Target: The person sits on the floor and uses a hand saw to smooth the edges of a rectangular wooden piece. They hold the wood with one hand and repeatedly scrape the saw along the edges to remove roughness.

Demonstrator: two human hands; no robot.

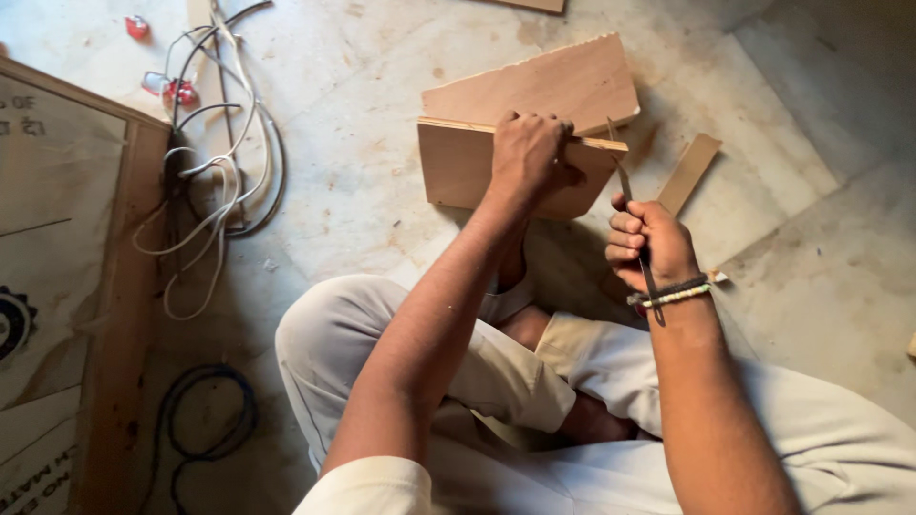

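Head view shows a seated person's left hand (528, 153) clamped on the top edge of an upright plywood board (458, 164) on the floor, while the right hand (649, 246), just right of the board, grips a thin blade (622, 176) touching its edge, apparently trimming, which calls for steady strokes.

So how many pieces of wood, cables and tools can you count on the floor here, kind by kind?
Plywood boards: 2, one held upright by the left hand, one flat behind it
Small wooden strip: 1
Thin blade tool in the right hand: 1
Cable bundles: 2, white and dark
Total: 6
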